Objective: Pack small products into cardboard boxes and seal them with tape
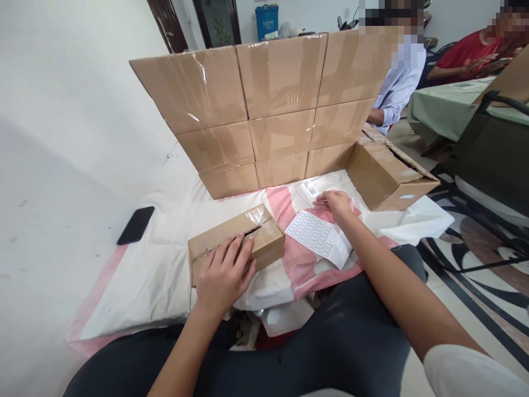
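Note:
A small taped cardboard box [231, 238] lies on the cloth in front of me, its top seam torn partly open. My left hand [225, 267] rests on its top with the fingers spread and holds nothing. Farther right, my right hand [334, 204] has its fingers drawn together at the edge of a small white item [309, 192]. What sits between those fingertips is too small to make out. Just below that hand lies a white sheet [316, 238] printed with rows of small outlined labels, some of its lower right part blank.
A wall of stacked, taped cardboard boxes [281, 77] stands behind the work area. Another cardboard box [382, 171] sits at its right end. A black phone [136, 225] lies left on the white and pink cloth [165, 275]. People sit beyond, near a black chair [491, 149].

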`<state>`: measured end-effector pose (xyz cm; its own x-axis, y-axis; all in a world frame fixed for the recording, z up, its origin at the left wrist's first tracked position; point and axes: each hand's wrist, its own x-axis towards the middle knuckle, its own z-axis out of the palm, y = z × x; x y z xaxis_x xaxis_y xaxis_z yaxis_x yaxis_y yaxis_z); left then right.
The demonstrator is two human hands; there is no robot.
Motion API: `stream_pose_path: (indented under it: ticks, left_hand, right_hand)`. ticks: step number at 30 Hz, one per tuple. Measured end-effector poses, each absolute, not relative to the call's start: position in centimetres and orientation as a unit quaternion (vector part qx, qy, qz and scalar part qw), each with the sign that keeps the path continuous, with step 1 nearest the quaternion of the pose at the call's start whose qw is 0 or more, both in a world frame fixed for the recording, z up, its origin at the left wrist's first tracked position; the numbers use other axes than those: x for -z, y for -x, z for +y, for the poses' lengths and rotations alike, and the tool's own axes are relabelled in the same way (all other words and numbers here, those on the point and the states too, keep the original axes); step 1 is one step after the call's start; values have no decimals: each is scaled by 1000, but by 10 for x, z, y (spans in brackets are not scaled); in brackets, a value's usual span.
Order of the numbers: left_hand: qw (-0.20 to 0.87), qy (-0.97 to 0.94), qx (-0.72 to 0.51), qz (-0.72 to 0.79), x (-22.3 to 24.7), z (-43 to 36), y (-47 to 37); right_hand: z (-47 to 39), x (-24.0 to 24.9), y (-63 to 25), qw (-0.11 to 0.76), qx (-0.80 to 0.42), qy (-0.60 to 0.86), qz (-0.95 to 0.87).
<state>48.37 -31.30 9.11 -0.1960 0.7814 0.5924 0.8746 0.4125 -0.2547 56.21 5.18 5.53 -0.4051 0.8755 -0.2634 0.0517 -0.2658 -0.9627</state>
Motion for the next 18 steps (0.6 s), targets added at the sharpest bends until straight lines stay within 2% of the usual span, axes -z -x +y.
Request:
stream_pose_path:
  ticks: [11,18]
  left_hand:
    - [333,538,70,-771,-88,-314,-482]
    - [345,542,68,-763,-91,-313,-483]
  right_hand:
    - [54,-44,-558,328,-663,434,-515]
    - [50,-32,-557,369,-650,405,-526]
